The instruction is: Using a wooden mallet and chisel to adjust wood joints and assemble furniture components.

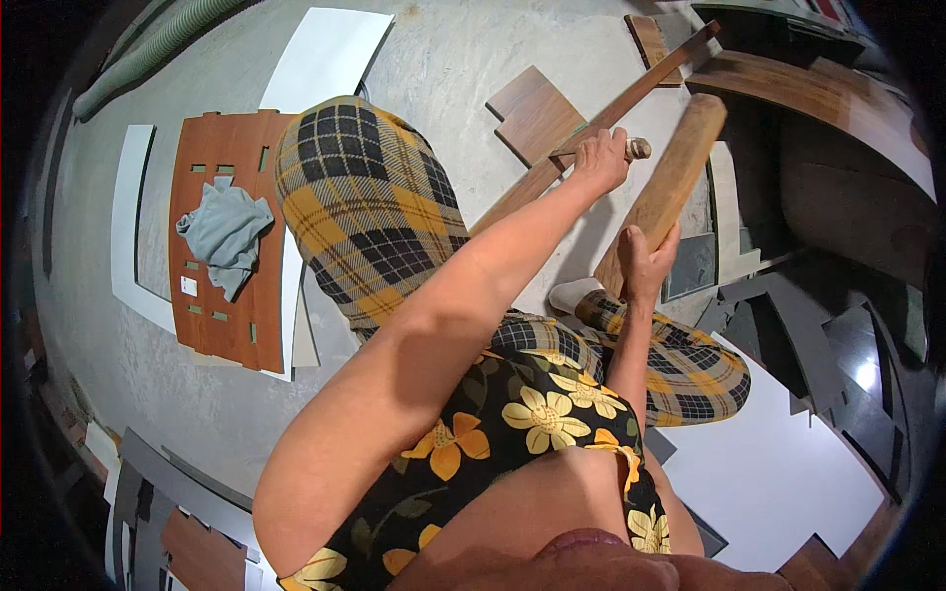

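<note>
Worn wooden bar (678,163) in right hand (647,258)

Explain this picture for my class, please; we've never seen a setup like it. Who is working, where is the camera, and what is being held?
There is no robot here, just a person working with two bare hands. The single picture comes from a wide fisheye camera worn on the head, looking down, so straight edges bend near the rim.

The left hand grips a tool with a rounded brownish end; the fingers hide most of it. The right hand holds a thick, light-brown wooden bar.

On the pale grey floor, to the left, lies a reddish-brown slotted board with a crumpled grey cloth on it. A long, narrow brown wooden strip slants past the left hand.
</note>
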Available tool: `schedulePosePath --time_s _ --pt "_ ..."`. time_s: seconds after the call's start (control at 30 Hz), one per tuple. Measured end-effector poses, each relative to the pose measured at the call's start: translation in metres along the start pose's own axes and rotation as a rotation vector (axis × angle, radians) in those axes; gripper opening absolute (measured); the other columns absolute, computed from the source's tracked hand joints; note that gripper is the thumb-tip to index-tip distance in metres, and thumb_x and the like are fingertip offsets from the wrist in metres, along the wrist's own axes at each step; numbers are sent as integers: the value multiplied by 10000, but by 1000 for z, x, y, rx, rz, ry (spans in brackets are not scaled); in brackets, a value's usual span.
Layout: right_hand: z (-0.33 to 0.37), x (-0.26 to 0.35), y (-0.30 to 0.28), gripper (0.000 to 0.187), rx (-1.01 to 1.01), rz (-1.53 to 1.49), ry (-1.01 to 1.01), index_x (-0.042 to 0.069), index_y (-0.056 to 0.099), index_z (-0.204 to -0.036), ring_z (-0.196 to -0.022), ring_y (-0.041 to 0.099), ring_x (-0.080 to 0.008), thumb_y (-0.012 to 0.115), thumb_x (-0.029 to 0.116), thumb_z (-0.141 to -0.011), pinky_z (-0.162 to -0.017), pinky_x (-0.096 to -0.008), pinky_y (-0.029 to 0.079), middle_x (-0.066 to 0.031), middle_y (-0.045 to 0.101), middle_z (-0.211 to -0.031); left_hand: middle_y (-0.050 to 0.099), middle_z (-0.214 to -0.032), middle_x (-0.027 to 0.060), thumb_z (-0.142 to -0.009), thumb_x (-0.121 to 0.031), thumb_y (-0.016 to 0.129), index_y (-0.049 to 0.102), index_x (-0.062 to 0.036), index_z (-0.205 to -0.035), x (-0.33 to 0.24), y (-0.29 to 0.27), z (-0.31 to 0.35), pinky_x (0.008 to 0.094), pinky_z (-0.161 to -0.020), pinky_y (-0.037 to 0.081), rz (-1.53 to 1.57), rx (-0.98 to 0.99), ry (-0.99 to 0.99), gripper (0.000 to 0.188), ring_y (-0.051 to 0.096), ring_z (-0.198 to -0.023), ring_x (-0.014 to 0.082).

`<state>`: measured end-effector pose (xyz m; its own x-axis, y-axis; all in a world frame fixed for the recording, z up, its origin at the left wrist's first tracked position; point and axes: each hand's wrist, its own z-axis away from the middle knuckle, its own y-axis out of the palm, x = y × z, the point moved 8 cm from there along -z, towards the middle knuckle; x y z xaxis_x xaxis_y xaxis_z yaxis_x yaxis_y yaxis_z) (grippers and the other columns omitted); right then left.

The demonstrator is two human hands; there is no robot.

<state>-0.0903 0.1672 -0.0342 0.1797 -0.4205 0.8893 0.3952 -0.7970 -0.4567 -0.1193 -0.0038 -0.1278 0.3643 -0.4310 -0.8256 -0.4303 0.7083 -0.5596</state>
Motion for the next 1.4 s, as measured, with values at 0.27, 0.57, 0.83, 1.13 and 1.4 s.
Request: schedulePosePath --time_s 0.27,0.57,0.83,1.13,1.4 --pt "0 -6 9 609 70 166 15 -18 404 -1299 -1001 547 -227 689 138 -783 -897 -347 435 -156 560 -1104 569 -950 246 -791 -156 601 482 -29 -1022 -9 -7 5 528 -737 484 -3 -143 110 289 619 -839 421" --pt "1 11 -1 632 -89 63 -129 -15 380 -1309 -1043 530 -257 691 152 -785 -926 -361 418 -162 528 -1170 568 -954 245 -799 -172 607 480 -30 -1025 -5 -2 0 542 -759 477 11 -148 91 295 614 -853 436" --pt "-1 5 7 619 -12 -48 -35 -13 378 -1301 -1016 536 -228 690 123 -784 -904 -347 433 -154 540 -1137 566 -947 252 -794 -160 601 475 -26 -1026 -5 -3 3 542 -753 476 -26 -115 72 296 613 -858 440" --pt "-4 -18 13 608 7 151 -22 -15 387 -1280 -983 546 -236 700 125 -778 -890 -340 436 -146 562 -1071 563 -976 256 -784 -159 607 475 -25 -1038 -7 -2 4 538 -764 478 -16 -73 53 316 609 -876 438" --pt "0 22 -7 584 -192 14 -153 -19 393 -1272 -965 554 -228 692 135 -794 -880 -348 443 -150 573 -1056 571 -970 255 -791 -178 617 478 -23 -1033 -4 -2 4 541 -767 479 -10 -72 74 319 615 -864 439"
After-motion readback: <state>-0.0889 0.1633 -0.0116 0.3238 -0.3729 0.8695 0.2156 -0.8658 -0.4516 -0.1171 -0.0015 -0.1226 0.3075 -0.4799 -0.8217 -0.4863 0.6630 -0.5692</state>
